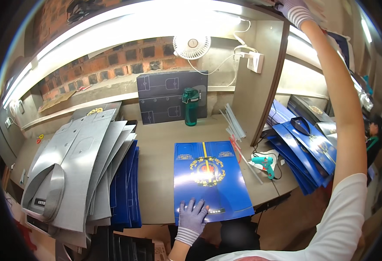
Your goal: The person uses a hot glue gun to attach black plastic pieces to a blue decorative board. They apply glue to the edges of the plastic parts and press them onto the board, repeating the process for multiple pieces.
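A glossy blue printed sheet (239,195) with a yellow stripe and a round gold emblem lies on the table in front of me. My left hand (192,219), in a pale purple glove with a striped cuff, rests flat on its lower left part, fingers spread. High at the upper right, my right hand (292,9), gloved the same way, reaches up beside the top of the wooden partition (267,78). The picture's edge cuts off its fingers, so whether they hold anything is hidden.
Grey panels (82,148) and blue ones (126,195) are stacked at left. Toward the back stand a dark panel (156,98), a green bottle (191,108) and a white fan (192,45). Rightward are a teal glue gun (267,163), pale sticks (233,124) and more blue sheets (310,148).
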The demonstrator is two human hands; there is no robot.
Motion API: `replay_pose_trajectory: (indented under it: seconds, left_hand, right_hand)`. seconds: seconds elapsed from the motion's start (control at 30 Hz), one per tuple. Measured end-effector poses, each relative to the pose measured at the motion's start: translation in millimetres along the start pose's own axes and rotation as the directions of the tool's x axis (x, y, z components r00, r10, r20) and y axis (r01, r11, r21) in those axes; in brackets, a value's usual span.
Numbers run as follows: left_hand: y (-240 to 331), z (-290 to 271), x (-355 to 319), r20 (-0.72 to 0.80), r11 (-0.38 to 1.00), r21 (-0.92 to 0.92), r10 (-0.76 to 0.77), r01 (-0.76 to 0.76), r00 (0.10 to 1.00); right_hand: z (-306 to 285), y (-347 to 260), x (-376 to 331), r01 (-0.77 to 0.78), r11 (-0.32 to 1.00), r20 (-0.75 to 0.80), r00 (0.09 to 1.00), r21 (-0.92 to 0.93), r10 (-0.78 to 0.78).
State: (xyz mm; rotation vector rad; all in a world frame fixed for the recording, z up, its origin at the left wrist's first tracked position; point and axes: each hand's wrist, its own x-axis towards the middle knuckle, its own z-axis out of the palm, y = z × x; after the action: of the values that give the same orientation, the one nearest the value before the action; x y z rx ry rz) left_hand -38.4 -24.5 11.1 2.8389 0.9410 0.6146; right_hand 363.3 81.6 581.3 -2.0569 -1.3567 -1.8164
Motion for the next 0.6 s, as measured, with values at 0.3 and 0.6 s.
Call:
replay_pose_trajectory:
  seconds: [0.3,0.6]
  left_hand:
    - [0.7,6.0,6.3,0.051,1.000,0.002,0.031,-0.031,0.998]
    - [25.4,-59.6,41.5,-0.298,0.913,-0.378,0.037,-0.154,0.954]
  right_hand:
    - [-41.0,39.1,-21.7,-0.068,0.997,-0.091,0.994,-0.028,0.065]
    - [-138.9,-45.6,-236.5,0.553,0.833,-0.428,0.753,0.000,-0.499]
